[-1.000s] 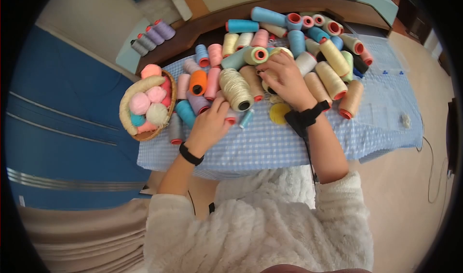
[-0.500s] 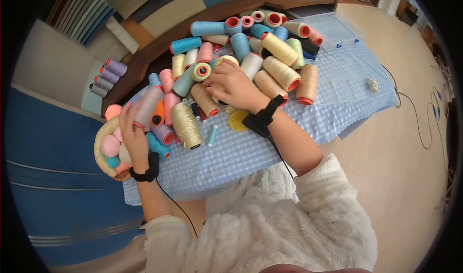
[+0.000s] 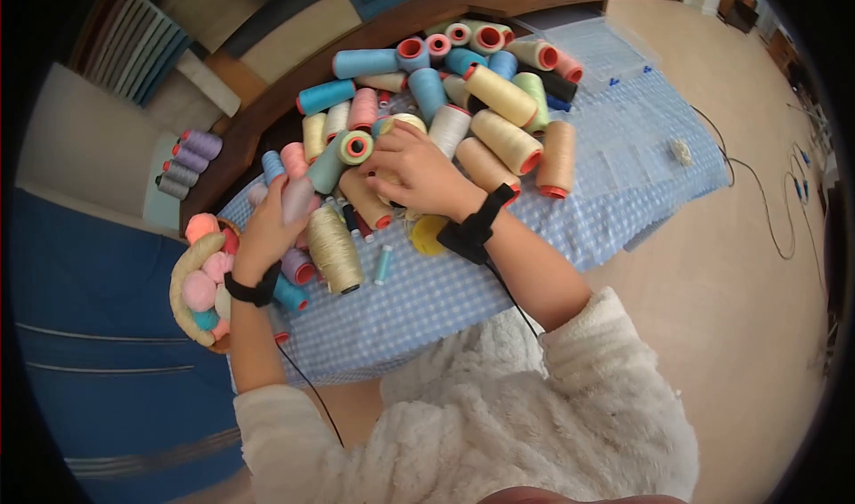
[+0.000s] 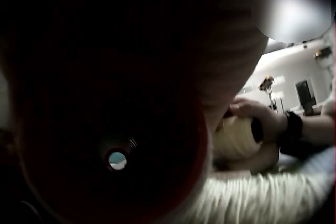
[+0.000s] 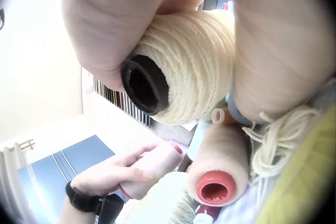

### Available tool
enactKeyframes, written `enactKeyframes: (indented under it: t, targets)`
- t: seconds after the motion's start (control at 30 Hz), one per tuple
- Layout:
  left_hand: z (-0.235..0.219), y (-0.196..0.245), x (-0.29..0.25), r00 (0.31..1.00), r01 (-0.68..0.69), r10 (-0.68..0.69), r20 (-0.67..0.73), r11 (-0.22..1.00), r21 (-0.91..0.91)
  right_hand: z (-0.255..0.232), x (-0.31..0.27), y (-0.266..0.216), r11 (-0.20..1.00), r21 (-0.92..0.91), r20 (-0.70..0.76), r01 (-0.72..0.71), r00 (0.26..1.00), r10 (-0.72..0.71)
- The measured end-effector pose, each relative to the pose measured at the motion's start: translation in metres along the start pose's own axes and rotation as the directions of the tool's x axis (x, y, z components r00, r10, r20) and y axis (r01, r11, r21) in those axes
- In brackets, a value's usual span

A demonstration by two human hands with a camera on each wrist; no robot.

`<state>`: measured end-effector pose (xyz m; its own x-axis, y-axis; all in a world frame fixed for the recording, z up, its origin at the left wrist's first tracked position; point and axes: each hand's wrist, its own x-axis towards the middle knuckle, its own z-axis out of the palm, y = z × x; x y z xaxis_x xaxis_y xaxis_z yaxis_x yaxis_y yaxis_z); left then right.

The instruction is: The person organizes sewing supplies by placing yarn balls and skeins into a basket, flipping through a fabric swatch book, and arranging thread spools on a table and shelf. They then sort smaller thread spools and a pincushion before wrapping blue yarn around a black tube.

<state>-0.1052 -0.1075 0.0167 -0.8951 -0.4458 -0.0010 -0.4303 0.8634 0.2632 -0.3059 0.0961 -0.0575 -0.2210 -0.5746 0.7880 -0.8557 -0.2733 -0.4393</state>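
My left hand (image 3: 270, 228) grips a pale mauve cone of thread (image 3: 297, 199) above the left part of the pile. The cone's dark hollow base with a red rim fills much of the left wrist view. My right hand (image 3: 417, 167) holds a cream yarn cone (image 5: 191, 66) with a black core, thumb and fingers on either side of it. Below that hand lies a tan thread cone (image 5: 220, 155) with a red core, beside loose cream yarn (image 5: 283, 140). Between the hands rests a large cream twine cone (image 3: 332, 247).
Thread cones in many colours crowd the checked cloth (image 3: 427, 317). A basket (image 3: 216, 348) of yarn balls stands at the left. Near the front lie a small teal spool (image 3: 383, 265) and a yellow disc (image 3: 429, 235). Clear plastic (image 3: 614, 139) covers the right side.
My left hand has lifted the mauve cone from beside the twine cone, first leftward near the basket, then back right over the pile. My right hand stays at the cream yarn cone. The view has shifted.
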Motion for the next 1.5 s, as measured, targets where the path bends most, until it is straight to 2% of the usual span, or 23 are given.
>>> enactKeyframes:
  t: [0.03, 0.07, 0.13, 0.2, 0.27, 0.33, 0.4, 0.47, 0.5, 0.6, 0.63, 0.73, 0.83, 0.93, 1.03, 1.1, 1.13, 1.2, 1.23, 1.33, 1.37, 1.5]
  targets:
    - [-0.002, -0.024, 0.011, 0.997, -0.058, 0.056, -0.048, 0.997, -0.053, 0.001, 0.001, 0.001, 1.000, 0.004, -0.001, 0.012, 1.000, -0.012]
    - [-0.017, -0.022, 0.017, 0.999, 0.001, -0.011, -0.048, 0.978, -0.208, 0.002, 0.000, 0.003, 1.000, 0.011, -0.002, 0.025, 1.000, -0.025]
    - [-0.032, -0.047, 0.041, 0.984, 0.015, -0.115, -0.138, 0.816, -0.578, -0.001, 0.001, 0.000, 1.000, 0.017, 0.012, 0.017, 1.000, -0.017]
    - [-0.041, -0.078, 0.065, 0.944, -0.120, -0.138, -0.299, 0.702, -0.702, 0.000, 0.002, 0.001, 1.000, 0.019, 0.025, -0.002, 1.000, 0.001]
    - [-0.041, -0.116, 0.094, 0.883, -0.225, -0.173, -0.436, 0.660, -0.717, -0.005, 0.005, -0.004, 0.999, 0.023, 0.056, -0.024, 0.998, 0.022]
    - [-0.037, -0.148, 0.121, 0.826, -0.231, -0.257, -0.502, 0.658, -0.717, -0.006, 0.006, -0.006, 0.999, 0.014, 0.075, -0.036, 0.997, 0.034]
    - [-0.032, -0.175, 0.146, 0.724, -0.185, -0.286, -0.627, 0.796, -0.577, -0.006, 0.007, -0.007, 0.999, -0.015, 0.099, -0.043, 0.994, 0.044]
    - [-0.025, -0.195, 0.170, 0.656, -0.161, -0.334, -0.677, 0.814, -0.558, -0.006, 0.009, -0.010, 0.998, 0.001, 0.113, -0.069, 0.991, 0.069]
    - [-0.025, -0.203, 0.181, 0.672, -0.151, -0.331, -0.663, 0.814, -0.560, -0.007, 0.008, -0.011, 0.996, 0.000, 0.123, -0.089, 0.989, 0.088]
    - [-0.024, -0.216, 0.201, 0.663, 0.037, -0.311, -0.681, 0.922, -0.385, -0.007, 0.009, -0.011, 0.996, -0.017, 0.131, -0.090, 0.987, 0.091]
    - [-0.026, -0.214, 0.205, 0.632, 0.123, -0.316, -0.708, 0.942, -0.311, -0.007, 0.009, -0.011, 0.995, -0.015, 0.135, -0.098, 0.986, 0.099]
    - [-0.024, -0.211, 0.214, 0.476, 0.384, -0.420, -0.773, 0.890, -0.247, -0.008, 0.011, -0.012, 0.994, -0.014, 0.146, -0.111, 0.983, 0.111]
    - [-0.024, -0.227, 0.222, 0.469, 0.444, -0.375, -0.799, 0.883, -0.154, -0.008, 0.011, -0.012, 0.993, -0.020, 0.158, -0.112, 0.981, 0.114]
    - [-0.020, -0.247, 0.229, 0.609, 0.337, -0.571, -0.551, 0.814, -0.473, -0.008, 0.012, -0.013, 0.992, -0.028, 0.167, -0.122, 0.978, 0.125]
    - [-0.013, -0.259, 0.235, 0.597, 0.275, -0.591, -0.542, 0.786, -0.553, -0.009, 0.012, -0.013, 0.991, -0.036, 0.179, -0.129, 0.975, 0.133]
    - [-0.005, -0.290, 0.255, 0.585, 0.284, -0.545, -0.601, 0.832, -0.477, -0.008, 0.013, -0.013, 0.992, -0.040, 0.173, -0.122, 0.977, 0.127]
    - [-0.006, -0.291, 0.256, 0.578, 0.291, -0.520, -0.628, 0.851, -0.437, -0.008, 0.013, -0.013, 0.991, -0.041, 0.178, -0.124, 0.976, 0.129]
    - [-0.008, -0.290, 0.261, 0.671, 0.323, -0.467, -0.577, 0.883, -0.340, -0.008, 0.012, -0.012, 0.991, -0.044, 0.185, -0.128, 0.973, 0.134]
    - [-0.011, -0.281, 0.261, 0.714, 0.332, -0.440, -0.545, 0.898, -0.290, -0.008, 0.012, -0.012, 0.991, -0.045, 0.183, -0.126, 0.974, 0.132]
    - [-0.005, -0.256, 0.261, 0.708, 0.311, -0.414, -0.572, 0.910, -0.273, -0.007, 0.011, -0.011, 0.991, -0.047, 0.184, -0.122, 0.974, 0.129]
    - [-0.006, -0.252, 0.262, 0.723, 0.321, -0.462, -0.513, 0.883, -0.343, -0.007, 0.011, -0.011, 0.991, -0.047, 0.187, -0.124, 0.974, 0.130]
    - [-0.018, -0.245, 0.249, 0.743, 0.296, -0.403, -0.534, 0.914, -0.278, -0.007, 0.011, -0.011, 0.992, -0.055, 0.176, -0.113, 0.977, 0.121]
